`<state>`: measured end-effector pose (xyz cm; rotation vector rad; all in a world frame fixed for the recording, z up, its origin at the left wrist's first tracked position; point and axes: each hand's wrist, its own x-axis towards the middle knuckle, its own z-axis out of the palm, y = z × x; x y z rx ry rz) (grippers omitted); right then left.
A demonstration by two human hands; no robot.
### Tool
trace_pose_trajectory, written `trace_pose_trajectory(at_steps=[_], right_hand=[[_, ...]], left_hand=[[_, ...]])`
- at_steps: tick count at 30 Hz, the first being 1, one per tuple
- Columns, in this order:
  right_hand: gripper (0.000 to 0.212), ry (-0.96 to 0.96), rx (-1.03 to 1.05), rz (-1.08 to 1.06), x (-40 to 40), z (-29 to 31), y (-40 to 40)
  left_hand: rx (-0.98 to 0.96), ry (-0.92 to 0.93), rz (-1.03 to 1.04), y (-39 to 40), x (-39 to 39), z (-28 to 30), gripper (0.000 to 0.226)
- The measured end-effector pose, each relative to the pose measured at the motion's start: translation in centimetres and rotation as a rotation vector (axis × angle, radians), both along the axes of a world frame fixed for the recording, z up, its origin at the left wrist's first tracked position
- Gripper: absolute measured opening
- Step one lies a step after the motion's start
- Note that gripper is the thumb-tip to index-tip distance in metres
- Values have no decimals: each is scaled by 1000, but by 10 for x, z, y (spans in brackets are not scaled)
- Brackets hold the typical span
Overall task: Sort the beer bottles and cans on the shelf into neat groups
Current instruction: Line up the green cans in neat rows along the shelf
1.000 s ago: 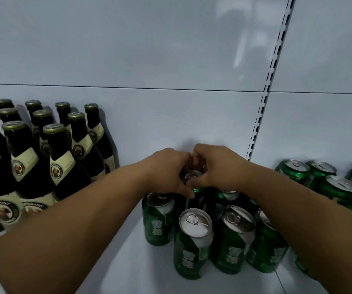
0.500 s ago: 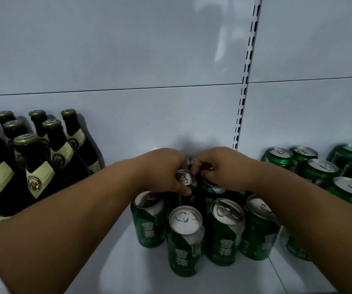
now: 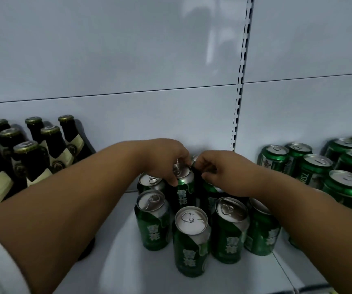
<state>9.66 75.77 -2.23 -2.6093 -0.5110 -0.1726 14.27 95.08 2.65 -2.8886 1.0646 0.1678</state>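
A cluster of several dark green cans with silver tops stands on the white shelf, in the middle. My left hand grips the top of a can in the back row, fingers curled round its rim. Just to its right, my right hand curls over the top of another back-row can, which it mostly hides. Dark brown beer bottles with cream labels and gold caps stand grouped at the left.
A second group of brighter green cans stands at the right, past a slotted upright in the white back panel. The shelf's front edge runs along the bottom right.
The view has swung, so bottles slid left and right-hand cans came further in. Both hands stay on the tops of the back-row cans, sitting slightly farther back.
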Motion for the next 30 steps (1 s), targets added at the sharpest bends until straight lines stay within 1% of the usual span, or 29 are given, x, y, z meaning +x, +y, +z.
trace_pose_trajectory(at_steps=[8,11,13,15,17,19,21,22,23,25,26,28,30], right_hand=[[25,-49,-133,52,-21,4,5],[30,-36,-52,-2,-34,3,7],[33,-84,48,-54,-48,0,8],[32,-138,167,-92,-64,-6,11],[30,-224,258,-142,-79,-17,18],[25,-399,311,-204,-92,-33,24],[24,-567,390,-259,-103,-49,30],[25,-633,428,-283,-108,-56,33],[26,-690,458,-299,-113,-63,35],[25,-772,502,-306,-121,-74,39],[24,-794,519,-298,-125,-80,41],[20,-799,534,-265,-131,-92,44],[18,-776,529,-222,-137,-106,46]], left_hand=[[79,2,-18,-4,0,-9,68],[117,-7,-40,-7,-1,-10,64],[137,-32,-72,-9,-2,-13,57],[135,-64,-74,-8,-6,-16,56],[84,-123,-68,-3,-11,-15,58],[-60,-156,-85,4,-24,-11,48],[-211,-116,-122,11,-45,-6,32],[-236,-73,-133,14,-59,-4,27],[-217,-21,-143,17,-73,-3,26],[-113,49,-175,20,-95,-7,34],[-69,47,-193,20,-102,-12,41],[-45,0,-186,20,-106,-20,56],[-13,-42,-137,17,-107,-27,71]])
